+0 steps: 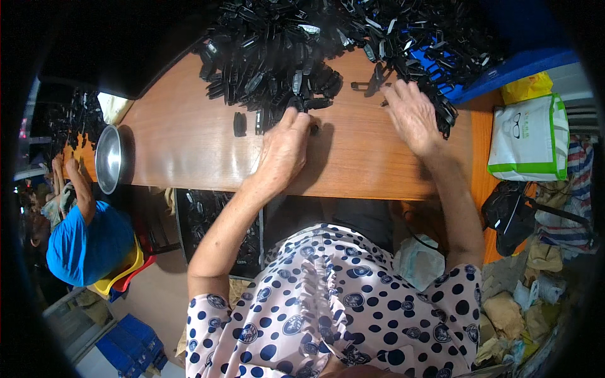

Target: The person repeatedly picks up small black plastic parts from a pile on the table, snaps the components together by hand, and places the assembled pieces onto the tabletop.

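Note:
My left hand (283,145) is over the wooden table, its fingers pinched together on a small black plastic piece (313,124), mostly hidden by the fingertips. Just beyond them lies a large heap of glossy black plastic pieces (265,63). One loose black piece (239,124) rests left of that hand. On the right, my right hand (413,116) is lowered with fingers stretched forward and slightly apart, close to a few black pieces (372,82) at the edge of a second heap (422,38). Nothing shows clearly gripped in it.
A blue tray (523,72) lies under the right heap. At the table's left edge stands a metal bowl (109,159). A white-and-green bag (526,140) and a black cap (506,214) are on the right. Another person in a blue shirt (88,246) sits at the left.

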Action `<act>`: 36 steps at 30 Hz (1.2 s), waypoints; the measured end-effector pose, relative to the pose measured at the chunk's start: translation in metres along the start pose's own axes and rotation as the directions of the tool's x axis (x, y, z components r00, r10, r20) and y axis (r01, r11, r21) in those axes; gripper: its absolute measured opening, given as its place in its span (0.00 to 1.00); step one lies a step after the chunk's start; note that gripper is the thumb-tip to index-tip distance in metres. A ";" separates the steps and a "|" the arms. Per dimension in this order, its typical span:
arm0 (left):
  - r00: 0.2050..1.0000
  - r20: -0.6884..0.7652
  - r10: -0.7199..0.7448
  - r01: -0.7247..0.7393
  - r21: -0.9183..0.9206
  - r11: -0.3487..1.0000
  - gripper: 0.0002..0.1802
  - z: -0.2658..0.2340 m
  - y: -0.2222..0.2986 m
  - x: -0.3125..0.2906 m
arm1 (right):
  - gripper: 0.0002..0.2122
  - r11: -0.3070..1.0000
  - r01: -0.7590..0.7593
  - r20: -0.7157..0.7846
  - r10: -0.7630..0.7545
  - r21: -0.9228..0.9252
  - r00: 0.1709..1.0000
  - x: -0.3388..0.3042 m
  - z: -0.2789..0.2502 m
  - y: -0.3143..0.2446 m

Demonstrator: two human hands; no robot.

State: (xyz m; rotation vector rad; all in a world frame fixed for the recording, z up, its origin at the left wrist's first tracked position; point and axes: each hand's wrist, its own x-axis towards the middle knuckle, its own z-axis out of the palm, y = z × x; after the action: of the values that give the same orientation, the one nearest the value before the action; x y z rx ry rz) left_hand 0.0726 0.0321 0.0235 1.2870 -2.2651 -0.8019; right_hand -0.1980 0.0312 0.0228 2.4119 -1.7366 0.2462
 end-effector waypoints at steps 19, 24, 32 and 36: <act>0.983 -0.153 -0.100 -0.042 -0.720 0.692 0.20 0.011 0.011 -0.034 | 0.12 0.345 -0.192 0.141 0.167 0.919 0.976 -0.025 -0.043 -0.085; 0.990 -0.101 -0.102 -0.003 -0.725 0.688 0.15 0.004 0.024 -0.064 | 0.09 0.110 -0.154 0.144 0.096 0.982 0.985 -0.035 -0.057 -0.115; 0.975 -0.221 -0.018 -0.135 -0.654 0.745 0.13 0.004 0.018 -0.076 | 0.07 0.140 -0.042 0.041 0.009 0.989 0.999 -0.036 -0.055 -0.122; 0.974 -0.215 0.075 -0.176 -0.497 0.850 0.12 -0.005 0.021 -0.079 | 0.06 -0.043 -0.179 0.176 -0.060 0.983 0.983 -0.038 -0.056 -0.116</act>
State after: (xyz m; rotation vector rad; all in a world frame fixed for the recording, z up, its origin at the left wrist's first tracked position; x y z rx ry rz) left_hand 0.1008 0.1086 0.0357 0.9065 -1.7891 -1.0916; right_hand -0.1020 0.1154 0.0652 3.1784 -2.0407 2.2069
